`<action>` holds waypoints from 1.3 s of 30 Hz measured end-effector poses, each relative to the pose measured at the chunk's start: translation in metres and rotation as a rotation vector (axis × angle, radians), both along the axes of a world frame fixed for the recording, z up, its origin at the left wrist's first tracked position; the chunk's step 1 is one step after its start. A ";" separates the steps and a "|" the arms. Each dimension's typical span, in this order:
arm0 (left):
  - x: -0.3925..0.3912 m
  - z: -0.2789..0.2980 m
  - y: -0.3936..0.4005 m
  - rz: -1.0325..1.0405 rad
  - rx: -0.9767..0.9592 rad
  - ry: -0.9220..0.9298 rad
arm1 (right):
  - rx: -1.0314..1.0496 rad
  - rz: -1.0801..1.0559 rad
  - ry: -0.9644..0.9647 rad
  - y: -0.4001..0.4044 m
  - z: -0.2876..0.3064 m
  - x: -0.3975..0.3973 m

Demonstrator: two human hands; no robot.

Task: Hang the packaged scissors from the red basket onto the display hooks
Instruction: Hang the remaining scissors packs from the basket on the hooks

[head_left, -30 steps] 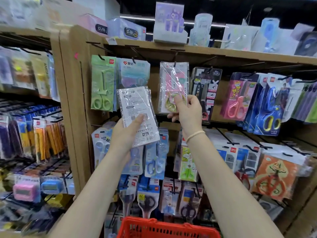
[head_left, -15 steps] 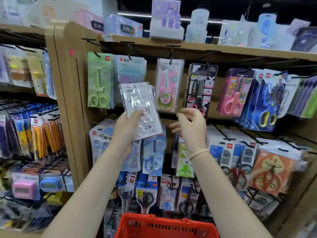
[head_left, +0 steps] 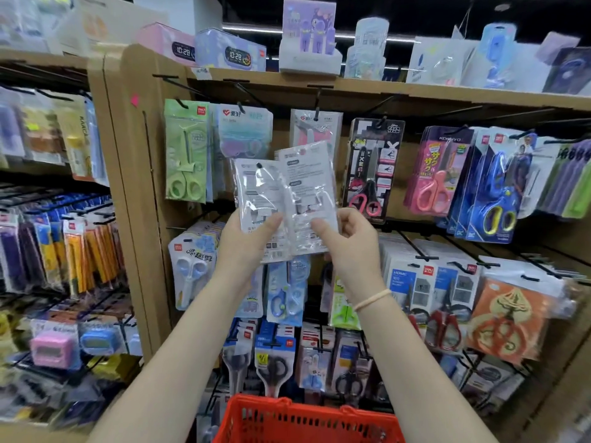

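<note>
The right hand (head_left: 347,241), which a second ago is up at the pink scissors pack (head_left: 316,129) on its hook and then hangs free below it, now pinches the lower edge of a clear pack (head_left: 308,193). The left hand (head_left: 248,243) no longer holds its packs alone; its stack is fanned into two, the left pack (head_left: 256,199) and the one the right hand grips, overlapping in front of the pink one.

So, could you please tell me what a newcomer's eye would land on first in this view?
Probably the two clear-wrapped scissor packs held up mid-frame before the pegboard, printed backs toward the camera: the left hand grips the left pack and the right hand grips the right pack. Next, the red basket at the bottom edge, and the blue-and-yellow scissors hanging at upper right.
</note>
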State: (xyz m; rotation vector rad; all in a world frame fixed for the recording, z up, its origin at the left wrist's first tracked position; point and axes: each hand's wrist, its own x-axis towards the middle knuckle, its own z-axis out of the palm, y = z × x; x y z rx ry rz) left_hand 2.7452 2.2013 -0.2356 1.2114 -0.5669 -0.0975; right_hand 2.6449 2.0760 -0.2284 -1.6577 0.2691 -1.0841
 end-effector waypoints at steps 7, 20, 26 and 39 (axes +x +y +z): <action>-0.009 0.000 -0.004 -0.174 0.033 -0.041 | -0.172 -0.008 -0.022 0.008 -0.011 0.009; 0.001 -0.006 -0.005 -0.103 -0.056 -0.003 | 0.015 0.187 0.154 -0.008 -0.016 0.006; 0.007 -0.002 -0.003 -0.055 -0.093 0.011 | 0.058 0.131 0.045 -0.014 0.006 0.019; 0.012 -0.003 0.005 -0.043 -0.097 0.045 | 0.085 0.021 0.018 -0.031 0.049 0.052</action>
